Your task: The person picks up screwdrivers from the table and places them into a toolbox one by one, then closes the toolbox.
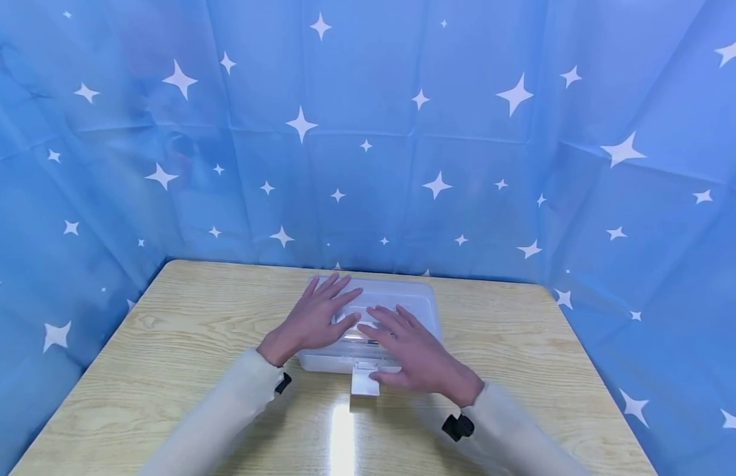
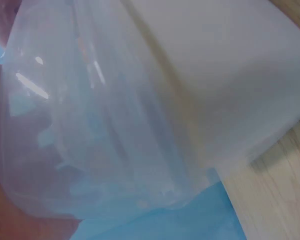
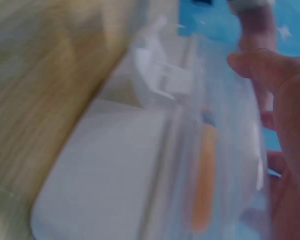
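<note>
A plastic box with a see-through lid and a whitish base stands near the table's far edge. My left hand is over the left part of its lid, fingers straight and spread. Over the right front part is my right hand, fingers also extended, thumb beside the white latch. That latch sticks out from the box's front, flipped away from the lid. Through the clear plastic in the right wrist view shows a long orange thing. The left wrist view shows the lid close up, part of the hand behind it.
The box rests on a light wood-grain table. A blue curtain with white stars hangs behind the table and along both sides. A bright light reflection lies on the wood in front of the latch.
</note>
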### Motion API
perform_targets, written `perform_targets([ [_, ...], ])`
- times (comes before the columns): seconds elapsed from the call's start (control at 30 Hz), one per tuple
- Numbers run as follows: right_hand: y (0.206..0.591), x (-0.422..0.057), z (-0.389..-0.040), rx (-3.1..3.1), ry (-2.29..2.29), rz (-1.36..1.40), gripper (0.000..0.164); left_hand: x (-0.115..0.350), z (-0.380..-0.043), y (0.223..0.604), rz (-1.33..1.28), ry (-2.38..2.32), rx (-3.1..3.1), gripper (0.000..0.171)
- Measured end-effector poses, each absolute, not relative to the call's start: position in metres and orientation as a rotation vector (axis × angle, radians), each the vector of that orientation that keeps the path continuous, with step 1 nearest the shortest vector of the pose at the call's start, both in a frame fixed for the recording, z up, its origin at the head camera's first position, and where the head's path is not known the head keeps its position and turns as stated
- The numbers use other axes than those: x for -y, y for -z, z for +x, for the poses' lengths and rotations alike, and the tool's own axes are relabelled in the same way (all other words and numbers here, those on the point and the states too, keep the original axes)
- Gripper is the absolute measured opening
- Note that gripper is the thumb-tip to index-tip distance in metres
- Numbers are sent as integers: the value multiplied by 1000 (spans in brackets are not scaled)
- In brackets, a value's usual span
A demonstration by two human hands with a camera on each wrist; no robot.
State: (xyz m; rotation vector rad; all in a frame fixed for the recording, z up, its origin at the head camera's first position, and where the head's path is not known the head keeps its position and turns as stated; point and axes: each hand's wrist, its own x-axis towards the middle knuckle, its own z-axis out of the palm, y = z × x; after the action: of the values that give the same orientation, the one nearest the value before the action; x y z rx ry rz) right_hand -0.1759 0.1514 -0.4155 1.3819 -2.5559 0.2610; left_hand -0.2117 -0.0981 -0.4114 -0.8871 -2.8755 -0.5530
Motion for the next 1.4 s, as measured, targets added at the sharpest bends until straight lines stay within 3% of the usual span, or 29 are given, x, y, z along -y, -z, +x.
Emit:
perform_targets([
  [0.33,435,-137,-163,2577,163,1205,129,98,-211,411,-895,340,2947,60],
  [0.5,438,-133,-158,2546,212,1177,136,97,-211,410,-896,342,2943,60],
  [1.4,440,-139,-160,2378,65,1254,73,96,-212,412,-862,353,2949,61],
])
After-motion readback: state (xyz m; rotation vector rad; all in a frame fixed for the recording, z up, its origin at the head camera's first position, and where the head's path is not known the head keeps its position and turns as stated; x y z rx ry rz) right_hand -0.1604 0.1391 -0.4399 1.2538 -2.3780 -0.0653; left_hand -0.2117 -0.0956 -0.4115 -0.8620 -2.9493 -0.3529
